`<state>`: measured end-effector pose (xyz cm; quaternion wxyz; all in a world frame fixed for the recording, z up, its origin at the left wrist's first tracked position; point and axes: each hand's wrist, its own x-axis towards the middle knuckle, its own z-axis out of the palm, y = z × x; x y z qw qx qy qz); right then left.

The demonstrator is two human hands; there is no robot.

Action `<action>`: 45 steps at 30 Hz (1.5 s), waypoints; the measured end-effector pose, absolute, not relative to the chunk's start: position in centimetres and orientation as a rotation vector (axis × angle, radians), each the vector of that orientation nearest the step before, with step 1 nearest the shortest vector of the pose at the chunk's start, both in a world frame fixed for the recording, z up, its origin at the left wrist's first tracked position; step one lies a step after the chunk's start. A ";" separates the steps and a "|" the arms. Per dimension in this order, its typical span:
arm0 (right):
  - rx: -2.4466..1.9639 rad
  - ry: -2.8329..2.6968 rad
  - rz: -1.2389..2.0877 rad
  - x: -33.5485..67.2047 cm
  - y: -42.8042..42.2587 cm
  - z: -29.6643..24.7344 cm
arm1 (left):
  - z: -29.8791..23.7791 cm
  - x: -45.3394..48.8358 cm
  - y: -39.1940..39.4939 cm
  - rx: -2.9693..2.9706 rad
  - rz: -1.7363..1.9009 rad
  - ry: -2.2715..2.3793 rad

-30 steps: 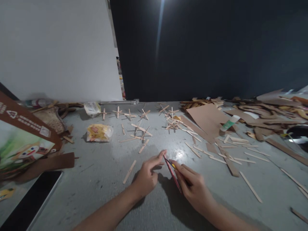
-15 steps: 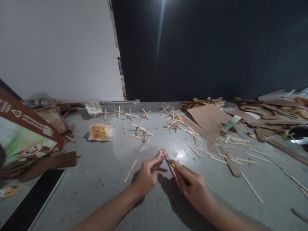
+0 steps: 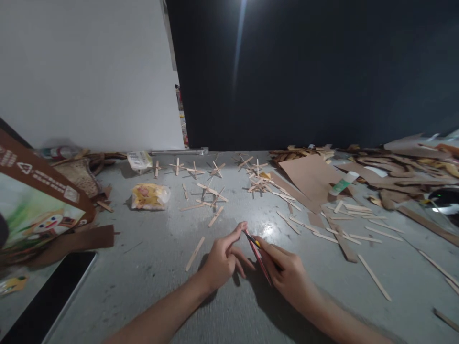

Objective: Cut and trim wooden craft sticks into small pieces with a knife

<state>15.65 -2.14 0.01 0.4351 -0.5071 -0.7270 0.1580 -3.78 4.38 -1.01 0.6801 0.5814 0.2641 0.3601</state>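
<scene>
My right hand [image 3: 287, 268] is closed around a slim tool with a long red part [image 3: 262, 265] and a black part with a yellow band. Its exact kind I cannot make out. The tool's dark tip meets the fingertips of my left hand [image 3: 224, 260], whose thumb and forefinger are pinched together. Whatever lies in that pinch is hidden or too small to name; the other left fingers hang loosely below. To the left of my left hand, a flat wooden craft stick [image 3: 194, 254] rests on the grey surface. Another short stick [image 3: 215, 216] lies just beyond.
Crossed craft sticks [image 3: 217, 169] stand in a row at the back, beside a stick pile [image 3: 260, 182]. Loose sticks, cardboard [image 3: 304, 179] and a glue stick [image 3: 344, 183] lie right. Left are a yellow packet [image 3: 148, 197], a phone [image 3: 53, 298] and a printed box [image 3: 39, 205].
A pale bit seen at my left fingertips no longer shows. The left thumb and forefinger have drawn together, and the lower left fingers have dropped. My right hand and its tool have barely moved.
</scene>
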 end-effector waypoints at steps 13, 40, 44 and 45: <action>-1.226 -1.772 0.380 15.4 -2.3 0.7 | -0.5 -4.2 4.2 1.418 0.828 0.676; -1.361 -1.705 0.546 15.1 -2.4 0.9 | -0.6 -4.1 4.4 1.456 0.784 0.710; -1.348 -1.719 0.503 15.0 -2.4 1.1 | -0.4 -4.1 4.3 1.468 0.776 0.733; -1.333 -1.716 0.491 15.0 -2.5 1.2 | -0.4 -4.0 4.2 1.470 0.792 0.734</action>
